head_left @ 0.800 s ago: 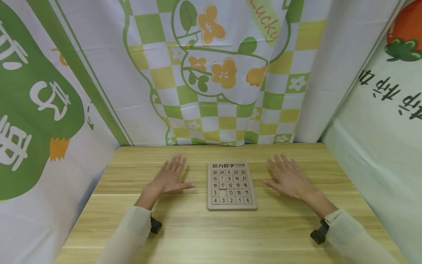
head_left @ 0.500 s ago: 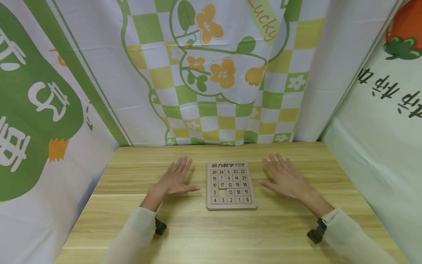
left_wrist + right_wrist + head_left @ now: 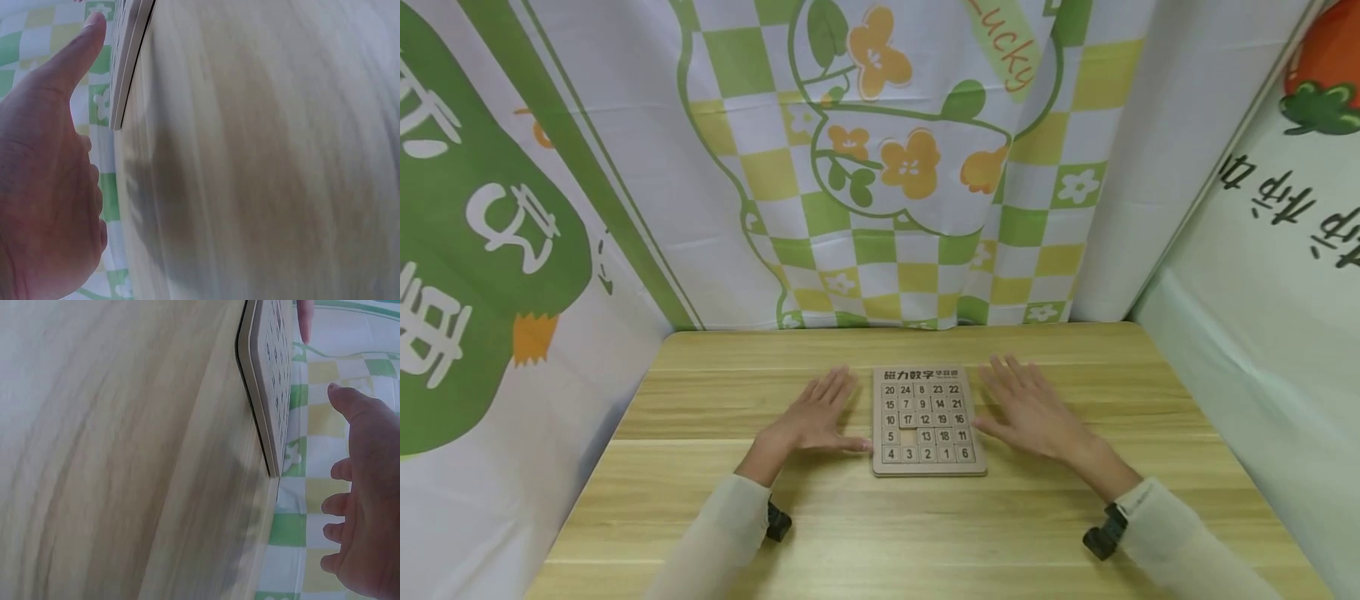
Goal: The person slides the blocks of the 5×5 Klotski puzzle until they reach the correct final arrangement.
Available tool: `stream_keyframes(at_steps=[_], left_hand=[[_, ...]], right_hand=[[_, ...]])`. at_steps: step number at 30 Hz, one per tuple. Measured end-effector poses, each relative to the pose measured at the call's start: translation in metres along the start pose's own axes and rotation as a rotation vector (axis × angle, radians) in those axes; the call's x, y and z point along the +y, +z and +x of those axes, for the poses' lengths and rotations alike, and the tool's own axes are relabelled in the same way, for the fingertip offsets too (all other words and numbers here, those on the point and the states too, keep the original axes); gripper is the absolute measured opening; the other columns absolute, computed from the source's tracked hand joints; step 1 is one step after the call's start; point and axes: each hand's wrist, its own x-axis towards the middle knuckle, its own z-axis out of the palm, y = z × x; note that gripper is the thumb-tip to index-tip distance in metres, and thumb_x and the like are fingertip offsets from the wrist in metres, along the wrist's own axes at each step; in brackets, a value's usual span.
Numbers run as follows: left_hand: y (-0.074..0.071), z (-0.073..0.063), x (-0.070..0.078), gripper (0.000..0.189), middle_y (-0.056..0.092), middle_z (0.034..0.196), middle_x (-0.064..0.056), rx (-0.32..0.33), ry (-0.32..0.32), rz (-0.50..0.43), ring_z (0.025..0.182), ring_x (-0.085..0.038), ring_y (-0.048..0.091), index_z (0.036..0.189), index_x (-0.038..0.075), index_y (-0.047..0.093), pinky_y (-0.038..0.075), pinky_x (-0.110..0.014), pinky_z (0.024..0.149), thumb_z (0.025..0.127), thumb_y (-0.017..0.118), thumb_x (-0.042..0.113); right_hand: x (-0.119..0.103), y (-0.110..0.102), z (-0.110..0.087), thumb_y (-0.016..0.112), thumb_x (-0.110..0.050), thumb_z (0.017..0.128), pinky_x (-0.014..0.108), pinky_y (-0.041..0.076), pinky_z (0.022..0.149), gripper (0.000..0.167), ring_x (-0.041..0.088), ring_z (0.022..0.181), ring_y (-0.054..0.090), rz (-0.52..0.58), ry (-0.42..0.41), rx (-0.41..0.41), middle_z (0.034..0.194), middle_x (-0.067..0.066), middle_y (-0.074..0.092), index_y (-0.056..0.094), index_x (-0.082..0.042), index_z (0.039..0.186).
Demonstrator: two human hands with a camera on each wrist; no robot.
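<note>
A wooden number sliding puzzle (image 3: pixel 928 421) lies flat on the table, its numbered tiles in a grid with one gap in the fourth row. To its left, my left hand (image 3: pixel 815 419) is held with fingers stretched and the thumb tip right at the puzzle's left edge. My right hand (image 3: pixel 1030 412) is spread at the other side, thumb tip by the right edge. In the left wrist view the left hand (image 3: pixel 50 162) hovers above the wood beside the puzzle (image 3: pixel 130 62). The right wrist view shows the right hand (image 3: pixel 369 494) raised off the table near the puzzle (image 3: pixel 269 381).
The wood-grain table (image 3: pixel 925 533) ends at a back edge against a hanging cloth (image 3: pixel 895 275) with green and yellow checks. Printed cloths also hang on the left (image 3: pixel 475 250) and right (image 3: pixel 1262 333). A small black device sits on each wrist, such as the right wrist's device (image 3: pixel 1105 533).
Both hands have moved inward, the left to the right and the right to the left, closing in on the puzzle. The puzzle stays where it was.
</note>
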Motion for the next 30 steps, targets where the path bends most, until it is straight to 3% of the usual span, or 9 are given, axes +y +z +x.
stream_keyframes(at_steps=[7,12,21,30], left_hand=[[0.002,0.002,0.011,0.127,-0.002,0.177,-0.022,-0.064,0.046,-0.009,0.164,-0.038,0.0,0.17,0.003,0.006,0.007,-0.058,0.132,0.087,0.067,0.078],[0.006,0.006,0.014,0.132,-0.002,0.177,-0.023,-0.074,0.091,-0.023,0.164,-0.04,-0.001,0.169,0.001,0.005,0.006,-0.059,0.132,0.084,0.07,0.078],[0.008,0.013,0.014,0.132,-0.001,0.176,-0.024,-0.083,0.131,-0.041,0.164,-0.04,0.001,0.169,0.002,0.006,0.007,-0.059,0.132,0.083,0.076,0.074],[0.013,0.018,0.007,0.138,-0.006,0.177,-0.02,-0.099,0.166,-0.115,0.164,-0.036,-0.004,0.17,0.005,0.002,0.002,-0.058,0.132,0.079,0.068,0.086]], right_hand=[[-0.016,0.004,0.002,0.063,-0.056,0.102,0.067,0.01,0.128,0.087,0.049,0.159,0.016,0.014,-0.029,0.006,0.172,0.025,0.018,0.034,-0.004,0.164],[-0.026,0.008,0.003,0.064,-0.056,0.102,0.069,0.013,0.127,0.087,0.049,0.159,0.019,0.008,-0.07,0.02,0.171,0.025,0.023,0.034,-0.004,0.164],[-0.041,0.016,0.005,0.064,-0.06,0.1,0.067,0.018,0.127,0.085,0.045,0.158,0.024,0.005,-0.131,0.039,0.171,0.022,0.028,0.044,-0.003,0.16],[-0.052,0.021,0.006,0.065,-0.054,0.101,0.066,0.025,0.126,0.079,0.046,0.155,0.033,0.02,-0.197,0.043,0.163,0.024,0.043,0.049,0.0,0.156]])
